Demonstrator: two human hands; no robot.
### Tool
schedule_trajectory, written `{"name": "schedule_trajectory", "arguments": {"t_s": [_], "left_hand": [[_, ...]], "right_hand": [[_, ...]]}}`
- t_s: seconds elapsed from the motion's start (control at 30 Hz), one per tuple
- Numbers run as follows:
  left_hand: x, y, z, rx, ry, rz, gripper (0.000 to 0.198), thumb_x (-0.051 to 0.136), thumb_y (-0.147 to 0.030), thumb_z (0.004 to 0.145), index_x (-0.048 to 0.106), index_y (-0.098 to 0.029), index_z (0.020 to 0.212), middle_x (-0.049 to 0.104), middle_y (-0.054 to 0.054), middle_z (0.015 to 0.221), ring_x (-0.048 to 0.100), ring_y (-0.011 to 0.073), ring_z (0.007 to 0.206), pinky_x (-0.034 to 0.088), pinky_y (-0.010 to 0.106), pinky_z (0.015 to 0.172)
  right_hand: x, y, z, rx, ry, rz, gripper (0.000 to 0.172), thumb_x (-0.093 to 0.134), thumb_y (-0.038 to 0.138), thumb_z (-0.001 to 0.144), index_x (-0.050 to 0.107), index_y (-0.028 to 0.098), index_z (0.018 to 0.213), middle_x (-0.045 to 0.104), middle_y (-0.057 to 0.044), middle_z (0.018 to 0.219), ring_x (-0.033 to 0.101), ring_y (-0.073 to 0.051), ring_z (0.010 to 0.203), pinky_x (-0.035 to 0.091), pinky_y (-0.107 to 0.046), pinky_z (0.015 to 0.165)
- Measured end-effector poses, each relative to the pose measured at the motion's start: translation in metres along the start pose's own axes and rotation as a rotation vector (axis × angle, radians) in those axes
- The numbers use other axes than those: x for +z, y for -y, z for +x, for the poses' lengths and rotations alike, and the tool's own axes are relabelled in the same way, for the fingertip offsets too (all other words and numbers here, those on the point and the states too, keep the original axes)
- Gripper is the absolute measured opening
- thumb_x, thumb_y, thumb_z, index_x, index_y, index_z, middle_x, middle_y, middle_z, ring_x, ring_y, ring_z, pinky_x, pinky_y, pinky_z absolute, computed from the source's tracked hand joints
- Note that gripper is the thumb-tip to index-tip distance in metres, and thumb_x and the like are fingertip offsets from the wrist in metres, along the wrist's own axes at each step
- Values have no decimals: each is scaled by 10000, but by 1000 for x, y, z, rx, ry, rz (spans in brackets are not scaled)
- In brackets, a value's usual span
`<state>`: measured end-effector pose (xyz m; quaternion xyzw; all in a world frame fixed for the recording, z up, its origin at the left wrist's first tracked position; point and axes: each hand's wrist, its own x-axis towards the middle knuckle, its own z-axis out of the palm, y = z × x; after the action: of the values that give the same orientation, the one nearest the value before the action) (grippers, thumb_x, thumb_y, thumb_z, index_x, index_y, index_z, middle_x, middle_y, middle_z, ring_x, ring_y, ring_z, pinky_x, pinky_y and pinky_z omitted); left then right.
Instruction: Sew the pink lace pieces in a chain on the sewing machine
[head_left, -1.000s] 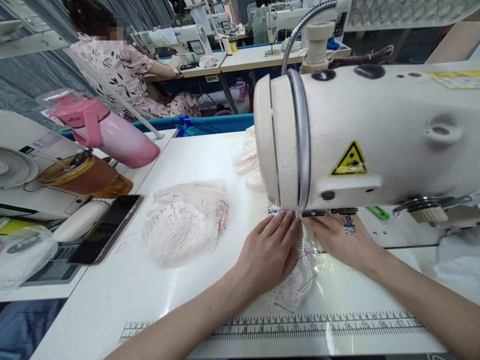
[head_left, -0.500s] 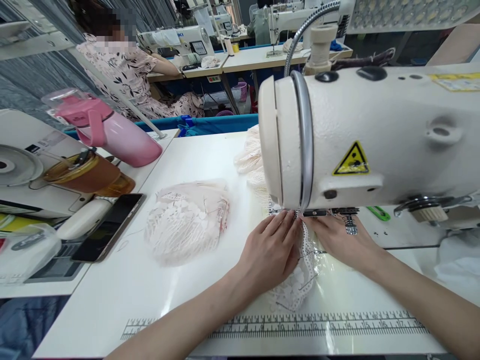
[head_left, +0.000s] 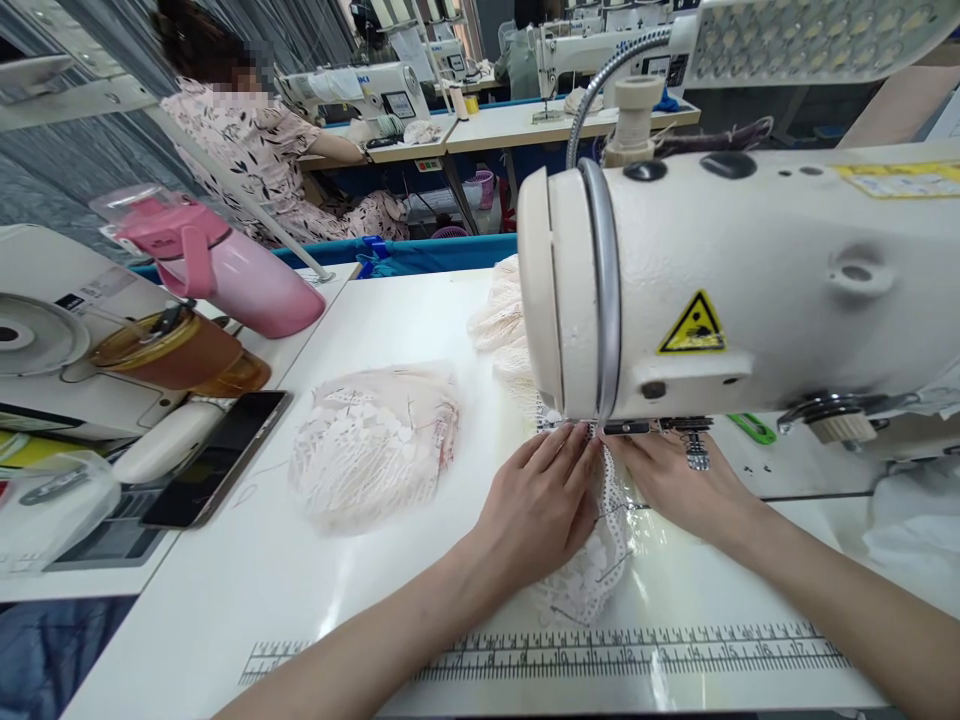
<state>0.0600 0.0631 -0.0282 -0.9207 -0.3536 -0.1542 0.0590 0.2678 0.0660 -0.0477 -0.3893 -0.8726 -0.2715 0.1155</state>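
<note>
Under the head of a white sewing machine (head_left: 720, 270), my left hand (head_left: 536, 500) presses on a strip of white lace fabric (head_left: 581, 585), its fingers together and closed on the cloth beside the needle area. My right hand (head_left: 682, 480) reaches in from the other side, its fingertips closed at the lace edge. The machine head partly hides its fingers. Dark stitching or thread runs across the lace. More pale lace (head_left: 502, 320) lies behind the machine head. A bundle of sheer white lace pieces (head_left: 375, 445) rests left of my hands.
A printed ruler (head_left: 525, 655) runs along the table's front. At left are a phone (head_left: 217, 455), a pink bottle (head_left: 240, 275), a brown cup (head_left: 172, 350) and another machine. A green tool (head_left: 751, 428) lies behind my right hand. A seated person (head_left: 255, 150) is beyond the table.
The view has shifted slightly, so the machine head appears a little lower and further left. Both hands and the lace keep almost the same place.
</note>
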Motion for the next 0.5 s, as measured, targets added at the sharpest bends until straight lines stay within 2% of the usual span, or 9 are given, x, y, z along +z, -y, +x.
{"name": "schedule_trajectory", "arguments": {"t_s": [0.1, 0.3, 0.5], "left_hand": [[1, 1, 0, -5, 3, -7, 444, 416, -252, 911, 518, -68, 1303, 566, 150, 1317, 525, 278, 1238, 470, 442, 996], [3, 2, 0, -11, -3, -3, 457, 433, -262, 903, 521, -61, 1303, 566, 151, 1318, 522, 275, 1241, 452, 429, 1018], [2, 2, 1, -17, -10, 1, 426, 448, -276, 925, 522, -97, 1304, 582, 126, 1307, 544, 260, 1215, 453, 432, 1012]], "right_hand": [[2, 0, -2, 31, 20, 63, 440, 486, 50, 831, 554, 131, 1258, 678, -123, 1137, 661, -242, 819, 496, -465, 879], [2, 0, -3, 102, 54, 279, 532, 469, 81, 874, 439, 210, 1390, 614, -134, 1258, 635, -254, 988, 481, -470, 935], [-4, -1, 1, 111, 50, 245, 492, 450, 27, 851, 531, 212, 1299, 653, -102, 1187, 628, -223, 919, 456, -439, 920]]}}
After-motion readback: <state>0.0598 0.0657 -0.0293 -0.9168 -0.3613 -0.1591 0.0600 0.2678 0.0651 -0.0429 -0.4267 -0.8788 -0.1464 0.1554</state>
